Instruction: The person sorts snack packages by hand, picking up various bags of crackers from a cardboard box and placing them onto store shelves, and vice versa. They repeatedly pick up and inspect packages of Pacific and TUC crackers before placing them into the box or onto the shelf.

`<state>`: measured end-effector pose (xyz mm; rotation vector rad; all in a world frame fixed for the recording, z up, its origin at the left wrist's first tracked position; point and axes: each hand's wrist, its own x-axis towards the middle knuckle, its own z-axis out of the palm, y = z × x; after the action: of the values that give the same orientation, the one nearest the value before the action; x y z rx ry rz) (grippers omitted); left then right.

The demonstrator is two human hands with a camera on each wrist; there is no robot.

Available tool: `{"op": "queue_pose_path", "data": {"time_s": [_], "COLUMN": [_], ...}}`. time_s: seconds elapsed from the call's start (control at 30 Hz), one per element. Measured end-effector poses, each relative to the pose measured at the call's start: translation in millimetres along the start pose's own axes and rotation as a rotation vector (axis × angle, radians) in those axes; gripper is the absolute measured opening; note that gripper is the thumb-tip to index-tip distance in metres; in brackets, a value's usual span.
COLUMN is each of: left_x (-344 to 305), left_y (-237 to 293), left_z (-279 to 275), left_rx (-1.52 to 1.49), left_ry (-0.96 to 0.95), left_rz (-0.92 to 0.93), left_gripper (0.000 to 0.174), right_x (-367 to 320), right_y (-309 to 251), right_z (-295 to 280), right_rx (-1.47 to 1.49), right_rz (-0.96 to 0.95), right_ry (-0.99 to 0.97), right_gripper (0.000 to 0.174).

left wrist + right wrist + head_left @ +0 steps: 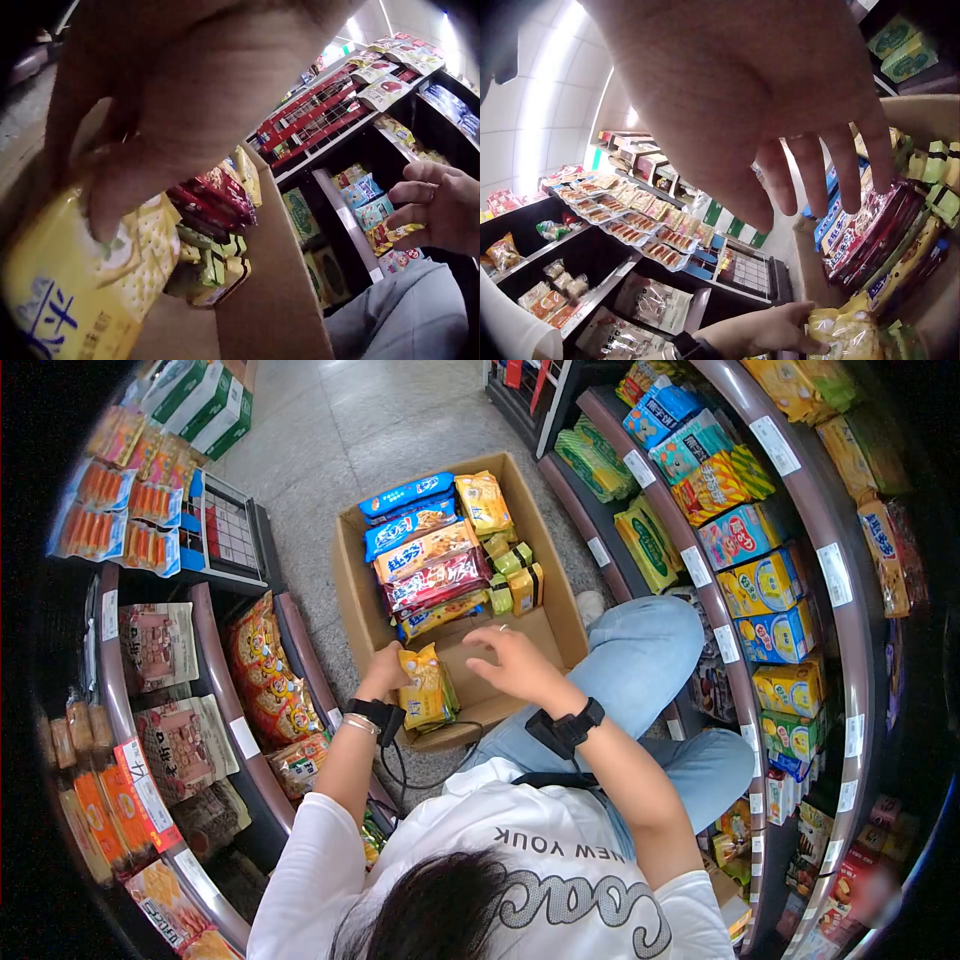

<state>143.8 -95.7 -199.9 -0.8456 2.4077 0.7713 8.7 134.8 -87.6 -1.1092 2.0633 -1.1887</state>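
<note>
My left hand (pixel 383 672) grips a yellow pack of crackers (pixel 425 690) at the near left corner of a cardboard box (pixel 555 595). In the left wrist view the thumb presses on the printed front of the cracker pack (pixel 67 285). The right hand (pixel 517 665) is held above the near part of the box, fingers spread and slightly bent, holding nothing. Inside, blue packs (pixel 410 530), a tan pack (pixel 428 552) and a dark red pack (pixel 435 582) lie in a row. Another yellow pack (pixel 483 502) and small green packs (pixel 512 558) sit along the right wall.
Shelves of snack packs flank the box, with yellow boxes (pixel 762 585) on the right and beige bags (pixel 185 745) on the left. My bent knee (pixel 650 640) is close to the box's right side. A black cable (pixel 395 765) hangs near its front corner.
</note>
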Motion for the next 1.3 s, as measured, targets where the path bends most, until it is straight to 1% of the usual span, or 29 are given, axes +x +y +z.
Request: {"op": "queue_pose_path", "data": {"time_s": [0.1,0.2,0.3,0.4,0.5,0.6,0.7,0.8,0.9,1.0,1.1,1.2,1.3], "left_x": [1.1,0.4,-2.6,3.5,9.9,12.4,13.1,7.8,6.1,-1.2,2.0,10.2,14.5], "left_y": [-2.1,3.0,9.7,6.1,3.4,0.4,-4.9,1.1,-3.4,4.5,9.1,7.8,6.6], "left_z": [2.9,1.2,-1.8,4.8,11.2,16.5,24.0,20.8,22.8,11.9,9.6,10.8,10.2], "left_rx": [0.038,0.058,0.061,0.049,0.272,0.300,0.335,0.378,0.337,0.322,0.431,0.449,0.493], "left_ry": [-0.011,-0.062,-0.092,-0.101,-0.031,-0.009,0.051,-0.006,0.048,-0.066,-0.128,-0.139,-0.195], "left_rz": [0.001,-0.009,0.019,-0.006,0.062,0.058,0.083,0.029,0.042,-0.030,-0.067,-0.156,-0.167], "left_gripper": [0.069,0.070,0.071,0.067,0.062,0.054,0.052,0.060,0.049,0.046,0.041,0.035,0.034], "right_x": [-2.8,-4.8,-5.4,-6.7,-8.2,-8.3,-8.8,-8.2,-8.1,-9.2,-11.3,-12.8,-14.4], "right_y": [4.5,3.9,2.9,3.7,3.5,2.6,1.8,3.4,3.5,2.9,0.5,2.7,6.0], "right_z": [-0.2,-2.4,-4.2,-5.3,-7.5,-8.9,-10.1,-10.5,-12.0,-12.2,-14.2,-15.5,-17.3], "right_rx": [0.003,0.002,-0.006,-0.005,0.001,-0.003,-0.006,-0.010,-0.021,-0.009,0.018,0.009,-0.009], "right_rz": [0.003,0.009,0.027,0.027,0.037,0.049,0.052,0.042,0.048,0.066,0.096,0.093,0.082], "right_ry": [0.008,0.004,-0.014,-0.016,-0.020,-0.030,-0.027,-0.025,-0.033,-0.039,-0.045,-0.034,-0.022], "right_gripper": [0.031,0.031,0.031,0.031,0.031,0.031,0.031,0.031,0.031,0.030,0.029,0.029,0.031]}}
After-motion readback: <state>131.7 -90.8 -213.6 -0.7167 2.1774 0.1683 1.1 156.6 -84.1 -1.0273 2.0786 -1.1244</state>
